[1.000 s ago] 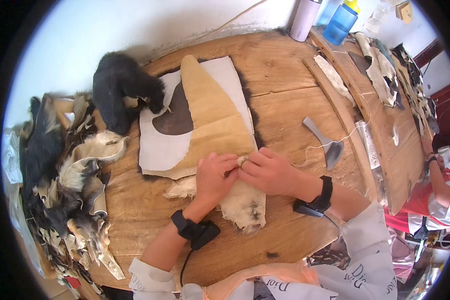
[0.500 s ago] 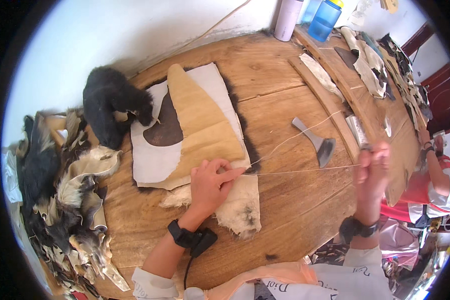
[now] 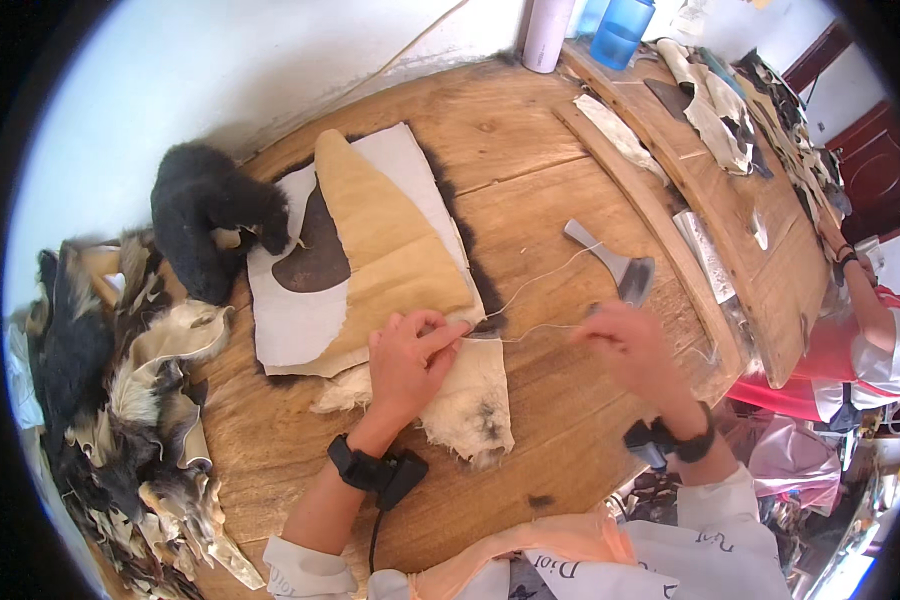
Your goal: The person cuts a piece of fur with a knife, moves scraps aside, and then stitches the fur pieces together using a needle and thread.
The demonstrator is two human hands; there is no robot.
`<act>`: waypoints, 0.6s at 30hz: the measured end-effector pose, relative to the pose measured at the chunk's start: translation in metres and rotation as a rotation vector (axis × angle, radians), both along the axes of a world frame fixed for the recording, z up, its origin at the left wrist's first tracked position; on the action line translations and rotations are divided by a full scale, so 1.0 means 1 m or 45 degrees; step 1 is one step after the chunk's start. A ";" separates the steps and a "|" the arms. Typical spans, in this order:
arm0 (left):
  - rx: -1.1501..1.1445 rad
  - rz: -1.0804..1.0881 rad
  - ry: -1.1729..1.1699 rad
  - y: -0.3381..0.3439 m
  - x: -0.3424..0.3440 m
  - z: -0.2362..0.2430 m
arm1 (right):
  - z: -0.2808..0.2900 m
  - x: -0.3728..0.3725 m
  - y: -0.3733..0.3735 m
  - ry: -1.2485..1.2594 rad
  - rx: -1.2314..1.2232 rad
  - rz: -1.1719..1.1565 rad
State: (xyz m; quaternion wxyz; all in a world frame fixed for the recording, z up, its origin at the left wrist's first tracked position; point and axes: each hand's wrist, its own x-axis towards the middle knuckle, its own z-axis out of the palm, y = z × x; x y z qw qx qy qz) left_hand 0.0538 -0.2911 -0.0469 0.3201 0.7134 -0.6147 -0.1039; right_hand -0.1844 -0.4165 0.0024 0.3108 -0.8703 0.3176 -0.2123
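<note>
My left hand [image 3: 415, 360] is closed, pinching the lower right edge of a layered piece: tan sheet [image 3: 390, 255], white sheet [image 3: 285, 325] with a dark brown inset [image 3: 312, 250], black fur showing underneath. Below it lies a cream hide scrap [image 3: 470, 420]. My right hand [image 3: 625, 345], slightly blurred, is closed on a pale thread [image 3: 540, 329] running from the edge beside my left hand; whether it also holds a needle is unclear. A metal tool with a broad curved blade [image 3: 630, 278] lies beyond my right hand.
Black fur piece [image 3: 195, 220] beside the sheets; pile of fur and hide scraps [image 3: 120, 400] at left. Right: wooden strips [image 3: 625, 185], more scraps [image 3: 715, 110], another person's arm [image 3: 870, 310]. At back: pale tumbler [image 3: 545, 30], blue bottle [image 3: 620, 30] by the wall.
My right hand left the edge beside my left hand, swung out right pulling the thread taut, then came partway back left as the thread slackened. My left hand stayed at the edge.
</note>
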 end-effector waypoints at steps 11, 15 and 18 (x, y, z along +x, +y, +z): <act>-0.019 -0.015 0.044 -0.001 0.003 -0.002 | 0.000 0.062 0.031 -0.083 0.142 -0.035; 0.016 -0.019 0.079 0.000 0.003 -0.001 | -0.007 0.072 0.032 0.048 -0.192 0.201; 0.006 -0.026 0.091 0.000 0.003 0.002 | -0.013 0.077 0.028 0.129 -0.231 0.170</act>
